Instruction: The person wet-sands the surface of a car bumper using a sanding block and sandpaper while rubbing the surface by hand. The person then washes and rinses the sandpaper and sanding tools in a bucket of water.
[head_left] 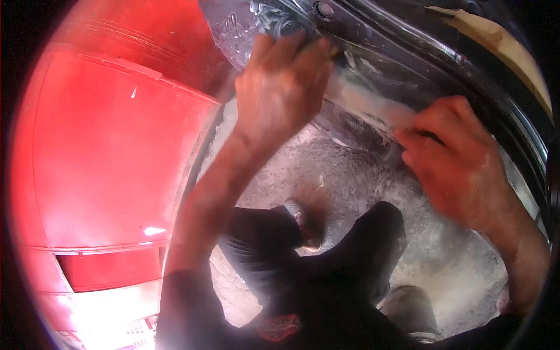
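Note:
My left hand (283, 84) is at the upper middle, its fingers curled against a dark, scuffed vehicle panel (379, 70). Motion blurs it, and whatever its fingers hold is hidden. To the right, my right hand (458, 154) is closed, thumb and fingers pressed together near the panel's lower edge. What it grips, if anything, I cannot make out. Between the two hands runs a pale, blurred band (367, 105) along the lower part of the panel; whether it is a separate strip or a dusty surface I cannot tell.
A large red metal surface (116, 151) fills the left side. Below me is a dusty grey floor (455, 268), with my dark-clothed knees (379, 227) bent over it. Tan paper or a board (496, 35) lies at the upper right, beyond shiny dark trim (443, 49).

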Motion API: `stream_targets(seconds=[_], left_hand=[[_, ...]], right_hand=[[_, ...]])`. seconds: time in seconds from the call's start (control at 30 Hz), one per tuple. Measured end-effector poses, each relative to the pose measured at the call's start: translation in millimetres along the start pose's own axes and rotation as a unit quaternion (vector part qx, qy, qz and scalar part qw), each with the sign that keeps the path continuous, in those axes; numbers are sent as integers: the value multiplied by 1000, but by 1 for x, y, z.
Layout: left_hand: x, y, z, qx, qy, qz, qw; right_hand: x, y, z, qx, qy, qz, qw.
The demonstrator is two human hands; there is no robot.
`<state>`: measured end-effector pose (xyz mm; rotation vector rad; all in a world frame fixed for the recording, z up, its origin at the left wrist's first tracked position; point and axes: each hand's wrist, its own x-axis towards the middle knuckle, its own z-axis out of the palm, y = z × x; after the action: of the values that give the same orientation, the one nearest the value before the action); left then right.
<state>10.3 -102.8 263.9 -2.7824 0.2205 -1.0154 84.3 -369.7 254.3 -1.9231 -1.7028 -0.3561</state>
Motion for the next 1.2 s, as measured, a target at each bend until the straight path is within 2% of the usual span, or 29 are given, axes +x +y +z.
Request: stream_targets(seconds=[0.1, 0.2, 0.3, 0.33, 0.43, 0.47, 0.57, 0.7, 0.77, 0.83, 0.9, 1.07, 1.17, 1.2], left_hand=[[-3, 8, -2, -15, 5, -29, 999], [-25, 26, -13, -89, 21, -32, 995], [-5, 0, -3, 3, -9, -7, 1000], [1, 4, -3, 14, -17, -24, 999], [-24, 16, -14, -37, -37, -45, 998], [-35, 22, -15, -71, 21, -44, 996], [-22, -3, -9, -34, 5, 0, 999], [-16, -6, -3, -12, 15, -6, 1000], [-32, 13, -17, -66, 19, -43, 997], [-26, -3, -15, -53, -2, -17, 998], [-4, -9, -4, 22, 15, -5, 1000], [-34, -4, -9, -79, 15, -23, 996], [-1, -21, -9, 66, 24, 11, 997], [7, -32, -6, 44, 72, -1, 996]], right_hand=[[-1, -1, -4, -12, -5, -6, 1000], [1, 1, -5, -4, -4, -3, 1000], [2, 3, -4, 4, -5, -5, 1000], [1, 2, -4, 5, -5, -3, 1000], [-3, 1, -4, 10, -7, 0, 1000], [-2, 2, -4, 10, -5, 1, 1000], [0, 1, -3, 7, -1, 2, 1000], [-2, -2, -3, 10, -2, 8, 1000], [-1, 0, -5, 11, 3, 6, 1000], [-1, 0, -5, 15, 8, 3, 1000], [-2, -2, -6, 15, 8, -2, 1000], [-2, 0, -4, 32, 10, 8, 999], [-2, -3, -5, 15, 1, 9, 1000], [-1, -1, -7, 16, 3, 3, 1000]])
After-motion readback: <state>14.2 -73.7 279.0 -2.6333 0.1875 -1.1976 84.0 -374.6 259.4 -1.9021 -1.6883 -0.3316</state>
